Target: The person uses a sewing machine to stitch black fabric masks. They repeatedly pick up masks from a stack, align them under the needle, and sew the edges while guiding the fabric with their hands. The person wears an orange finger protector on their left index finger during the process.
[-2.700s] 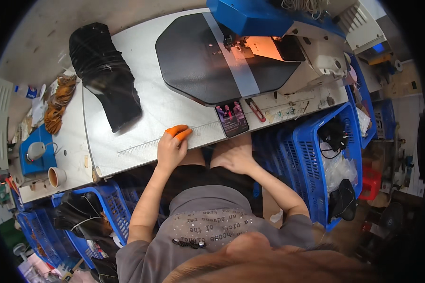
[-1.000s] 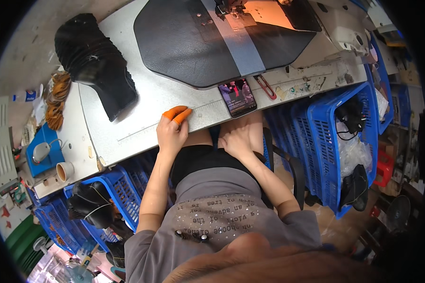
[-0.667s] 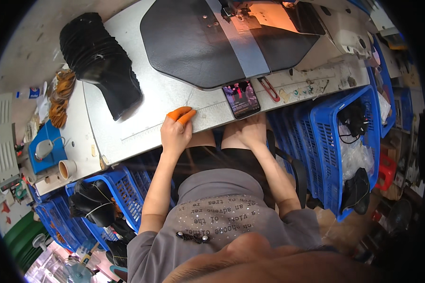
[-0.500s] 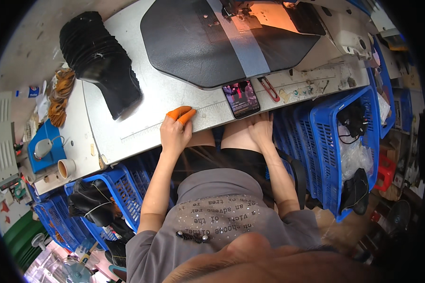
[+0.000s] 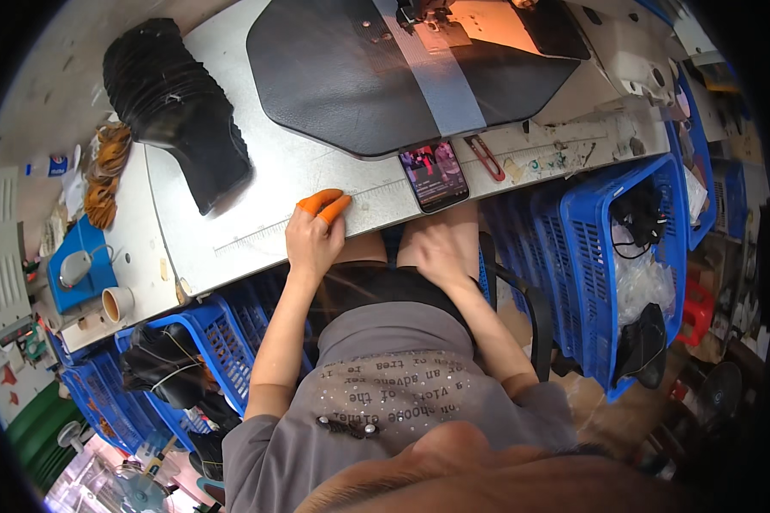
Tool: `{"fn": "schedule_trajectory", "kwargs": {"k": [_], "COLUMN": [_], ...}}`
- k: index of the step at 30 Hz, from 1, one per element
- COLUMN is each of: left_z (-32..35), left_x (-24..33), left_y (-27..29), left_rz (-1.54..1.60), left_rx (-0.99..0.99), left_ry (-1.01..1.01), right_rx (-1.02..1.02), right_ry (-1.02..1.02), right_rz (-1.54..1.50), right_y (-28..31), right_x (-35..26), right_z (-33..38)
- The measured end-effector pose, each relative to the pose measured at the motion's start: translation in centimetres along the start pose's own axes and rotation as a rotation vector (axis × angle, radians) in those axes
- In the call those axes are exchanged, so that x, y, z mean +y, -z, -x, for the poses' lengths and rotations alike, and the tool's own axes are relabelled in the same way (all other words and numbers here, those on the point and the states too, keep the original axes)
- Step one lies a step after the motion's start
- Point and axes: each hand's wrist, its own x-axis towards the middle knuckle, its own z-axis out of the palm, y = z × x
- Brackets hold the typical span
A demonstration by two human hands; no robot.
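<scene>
My left hand (image 5: 315, 239) rests on the front edge of the pale work table (image 5: 201, 256), beside a ruler scale. Two of its fingers wear orange finger covers (image 5: 323, 204); they are curled in and I see nothing held. Below the table edge, my right hand (image 5: 441, 254) lies over my bare thigh, its fingers blurred. A phone (image 5: 435, 177) with a lit screen lies between a black padded board (image 5: 342, 94) and the edge. Red-handled thread snips (image 5: 485, 159) lie just right of it. To the left is a stack of black fabric pieces (image 5: 180, 111).
A sewing machine (image 5: 428, 15) stands over the board at the back. Blue plastic baskets (image 5: 577, 274) with black pieces flank my legs, another blue basket (image 5: 231, 342) at left. Orange-brown strips (image 5: 104, 175), a blue box (image 5: 90, 265) and a cup (image 5: 117, 303) are far left.
My right hand has drawn back from under the phone and slid left and nearer over my thigh. The left hand stays about in place. The phone's picture differs.
</scene>
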Motion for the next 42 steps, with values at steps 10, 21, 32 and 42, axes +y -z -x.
{"fn": "schedule_trajectory", "kwargs": {"k": [10, 21, 32, 42], "left_z": [-0.2, 0.0, -3.4, -2.9], "left_x": [0.2, 0.2, -4.9, -10.0], "left_y": [0.2, 0.1, 6.4, 7.5], "left_rz": [0.014, 0.034, -0.446, -0.457], "left_rx": [0.008, 0.005, 0.186, 0.149], "left_ry": [0.003, 0.026, 0.098, 0.092], "right_rx": [-0.007, 0.22, 0.145, 0.255], "right_ry": [-0.036, -0.173, -0.178, -0.117], "right_rz": [0.22, 0.147, 0.146, 0.082], "right_y": [-1.2, 0.8, 0.0, 0.7], "right_x": [2.3, 5.7, 6.8, 5.7], "right_z": [-2.2, -7.1, -6.8, -3.5]}}
